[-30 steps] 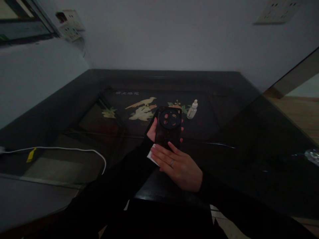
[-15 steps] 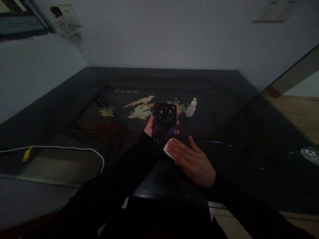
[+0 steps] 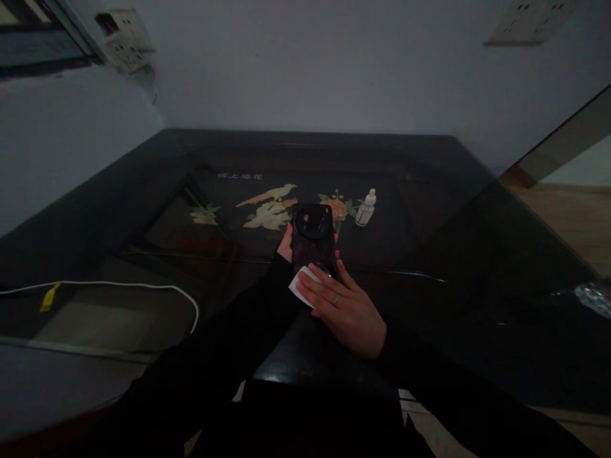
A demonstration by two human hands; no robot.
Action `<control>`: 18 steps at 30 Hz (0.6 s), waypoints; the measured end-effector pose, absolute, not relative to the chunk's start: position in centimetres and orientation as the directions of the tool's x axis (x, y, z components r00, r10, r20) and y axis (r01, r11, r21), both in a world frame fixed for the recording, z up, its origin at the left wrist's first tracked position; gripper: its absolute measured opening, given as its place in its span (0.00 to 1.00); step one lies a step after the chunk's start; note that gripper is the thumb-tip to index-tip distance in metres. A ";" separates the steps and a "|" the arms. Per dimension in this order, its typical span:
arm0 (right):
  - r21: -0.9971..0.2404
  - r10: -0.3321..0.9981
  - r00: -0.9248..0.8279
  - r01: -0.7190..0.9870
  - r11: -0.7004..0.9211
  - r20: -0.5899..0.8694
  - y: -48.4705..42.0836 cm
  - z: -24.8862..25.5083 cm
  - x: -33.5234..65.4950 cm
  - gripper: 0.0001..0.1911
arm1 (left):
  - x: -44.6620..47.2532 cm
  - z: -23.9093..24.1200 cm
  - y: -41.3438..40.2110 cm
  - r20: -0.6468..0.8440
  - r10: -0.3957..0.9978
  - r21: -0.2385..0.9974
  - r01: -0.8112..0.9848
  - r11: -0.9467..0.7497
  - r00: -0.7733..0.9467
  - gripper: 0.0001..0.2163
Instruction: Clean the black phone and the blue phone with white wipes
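So the phone case (image 3: pixel 309 249) is right around the middle of the frame, dark and kinda see-through, with a big round ring near its top end. The left hand (image 3: pixel 285 244) is clamped on it from underneath, thumb side showing along one edge and a few fingertips poking out along the other. It's pretty dim, so I can't tell if there's anything inside the case. The right hand (image 3: pixel 352 313), the one wearing a ring (image 3: pixel 336 299), has its fingers together on a white wipe (image 3: pixel 301 288), pressed down over the lower end of the case, with the thumb sitting a bit apart.

For containers, there's a little dropper bottle (image 3: pixel 365 212) standing on the desk (image 3: pixel 429 191), just right of center and a bit above the hands. See-through body, white cap on top with a pale bulb. The inside looks pale, but I can't make out how full it is. Over at the right edge there's a clear glassy thing (image 3: pixel 593 299), maybe a dish, can't tell what's in it.

At lower left, a white cable (image 3: pixel 124 283) with a yellow tag (image 3: pixel 49 297) runs across the desk.
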State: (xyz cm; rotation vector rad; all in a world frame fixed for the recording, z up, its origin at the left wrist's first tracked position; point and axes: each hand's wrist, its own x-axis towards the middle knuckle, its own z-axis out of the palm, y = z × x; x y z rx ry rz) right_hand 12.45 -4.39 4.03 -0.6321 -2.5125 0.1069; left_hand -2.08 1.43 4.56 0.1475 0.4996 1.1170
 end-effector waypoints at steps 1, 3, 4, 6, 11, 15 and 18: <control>-0.265 0.462 -0.742 0.379 0.887 0.485 -4.8 4.0 12.8 0.20 | -2.2 4.7 1.5 -0.304 0.889 0.359 -0.823 0.441 0.344 0.34; -0.478 0.533 -0.695 0.301 0.825 0.483 -5.0 4.3 13.5 0.19 | -2.2 4.9 1.7 -0.286 0.899 0.355 -0.835 0.420 0.331 0.36; -0.620 0.615 -0.631 0.258 0.741 0.472 -4.8 4.4 13.9 0.18 | -2.2 5.0 1.6 -0.275 0.909 0.360 -0.842 0.401 0.314 0.36; -0.880 0.832 -0.393 0.105 0.463 0.391 -4.1 4.8 14.4 0.17 | -2.1 5.2 1.5 -0.249 0.925 0.372 -0.853 0.366 0.288 0.35; -0.862 0.996 -0.027 -0.499 -0.089 -0.087 -1.9 4.9 15.0 0.12 | -1.9 4.9 1.2 -0.193 0.910 0.375 -0.829 0.414 0.367 0.35; -0.793 0.968 -0.082 -0.559 -0.243 -0.239 -1.4 4.8 15.3 0.10 | -1.8 4.1 1.2 -0.156 0.916 0.407 -0.821 0.401 0.370 0.31; -0.894 0.991 -0.026 -0.429 -0.133 -0.134 -1.5 4.7 15.5 0.12 | -1.7 3.8 1.1 -0.152 0.904 0.389 -0.817 0.425 0.399 0.31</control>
